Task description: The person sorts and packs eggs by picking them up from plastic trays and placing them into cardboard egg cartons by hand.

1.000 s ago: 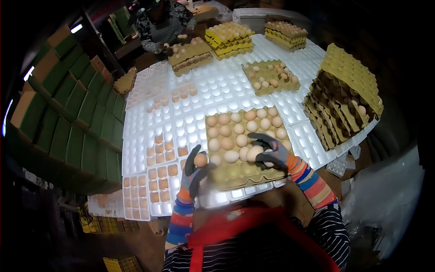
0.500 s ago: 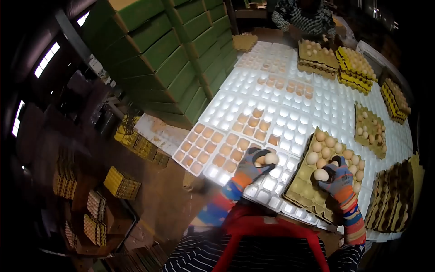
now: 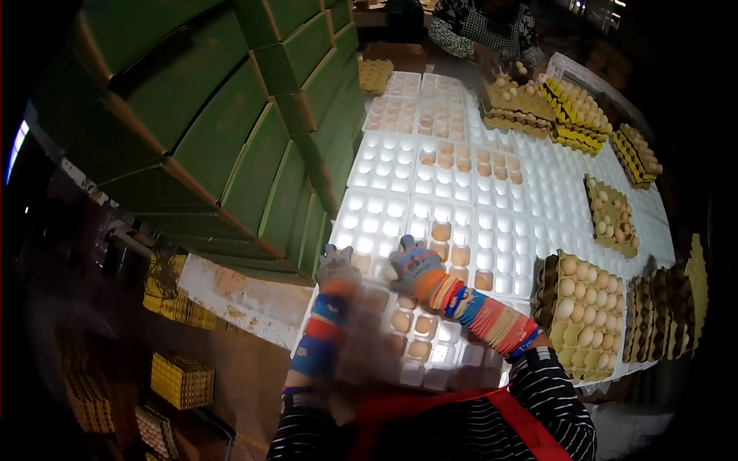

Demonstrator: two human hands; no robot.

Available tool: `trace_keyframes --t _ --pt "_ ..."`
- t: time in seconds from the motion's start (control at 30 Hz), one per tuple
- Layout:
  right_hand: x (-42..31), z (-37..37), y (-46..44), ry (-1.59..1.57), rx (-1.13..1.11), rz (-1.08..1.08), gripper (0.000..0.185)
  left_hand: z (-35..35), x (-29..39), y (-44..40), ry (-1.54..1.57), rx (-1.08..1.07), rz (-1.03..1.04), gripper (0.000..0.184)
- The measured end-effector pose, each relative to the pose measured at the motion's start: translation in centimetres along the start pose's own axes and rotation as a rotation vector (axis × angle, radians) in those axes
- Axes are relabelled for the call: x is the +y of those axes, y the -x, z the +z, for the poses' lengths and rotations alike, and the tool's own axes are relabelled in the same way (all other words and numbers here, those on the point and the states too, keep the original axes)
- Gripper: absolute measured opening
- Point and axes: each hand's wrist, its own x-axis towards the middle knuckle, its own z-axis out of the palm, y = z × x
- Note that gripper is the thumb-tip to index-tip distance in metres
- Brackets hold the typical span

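Note:
My left hand (image 3: 336,263), in a grey and blue glove, is at the far left corner of a blurred white tray (image 3: 361,307) at the table's front left. Across that tray's far edge, my right hand (image 3: 415,266) grips near its right corner. The tray seems to carry brown eggs, but smear and my left forearm hide much of it. Just right of it lies another white tray with brown eggs (image 3: 419,350) in some cups. Neither glove has a loose egg showing in it.
Green boxes (image 3: 223,146) are stacked at left. Egg-filled pulp trays (image 3: 588,307) stand at right, beside tilted pulp trays (image 3: 661,315). White trays (image 3: 503,238) cover the table. Across it, a person (image 3: 492,34) stands near stacked egg trays (image 3: 580,107). Yellow trays (image 3: 182,380) sit lower left.
The view has swung left. Both hands held eggs earlier, by the pulp tray; those eggs are out of them now. My hands have moved left to the blurred white tray.

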Motion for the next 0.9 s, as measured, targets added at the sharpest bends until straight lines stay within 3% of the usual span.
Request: trace_keyframes --t 0.1,0.13,0.23,0.27,0.37,0.4,0.43,0.47,0.5,0.53,0.6,0.63,0.7,0.77,0.8,0.83,0.87,0.9 --pt "-0.8 0.3 -2.6 -0.068 -0.064 0.105 0.04 0.6 -0.1 -2.5 0.283 0.233 0.108 0.04" --pt "-0.8 0.2 -3.0 -0.125 -0.055 0.142 0.039 4.2 -1.2 -4.2 0.224 0.417 0.267 0.039" --pt "0.5 2.2 -5.4 -0.156 -0.004 0.194 0.036 7.8 -1.4 -8.0 -0.196 -0.052 0.303 0.04" --pt "0.5 1.1 -5.7 -0.17 0.018 0.227 0.031 5.6 -0.9 -7.5 -0.048 0.096 0.361 0.037" --pt "2.8 2.4 -9.2 -0.368 0.346 0.257 0.029 6.8 -0.3 -9.2 0.895 0.435 0.252 0.031" --pt "3.4 4.7 -11.1 -0.335 0.592 0.093 0.028 6.1 -0.1 -9.3 1.294 0.258 0.211 0.034" --pt "3.9 5.7 -12.4 -0.279 0.631 -0.017 0.028 5.4 0.2 -9.4 1.69 0.112 0.106 0.038" --pt "4.4 7.2 -13.5 -0.238 0.596 -0.04 0.031 8.4 -0.6 -11.9 1.838 0.155 0.104 0.034" --pt "4.5 7.6 -13.2 -0.223 0.759 -0.042 0.034 11.4 -1.3 -14.4 1.985 0.203 0.109 0.032" --pt "4.7 7.3 -12.7 -0.264 0.869 -0.039 0.036 10.0 -0.2 -14.9 1.55 0.423 0.259 0.03" --pt "4.3 3.6 -8.0 -0.384 0.962 0.058 0.038 7.7 2.9 -14.7 1.379 0.485 0.151 0.024" --pt "4.3 1.0 -4.7 -0.521 0.911 0.117 0.037 9.4 1.8 -16.0 1.074 0.508 0.298 0.024" --pt "5.0 -4.0 3.4 -0.611 0.764 0.257 0.035 12.3 2.3 -17.4 1.332 0.4 0.269 0.023" --pt "7.4 -7.2 12.4 -0.42 0.793 0.439 0.033 8.7 4.5 -16.0 0.472 0.799 0.681 0.025" --pt "10.0 -7.8 16.9 -0.296 0.73 0.517 0.032 5.5 8.2 -12.8 0.763 0.557 0.473 0.029" --pt "12.0 -8.6 21.3 -0.174 0.646 0.65 0.031 4.6 11.2 -11.2 0.978 0.49 0.564 0.031" --pt "13.0 -9.7 25.2 -0.172 0.517 0.683 0.033 2.2 14.5 -8.2 1.193 0.258 0.602 0.029" --pt "13.8 -10.4 28.0 -0.17 0.39 0.71 0.036 -0.1 17.7 -4.4 1.208 0.085 0.639 0.029"
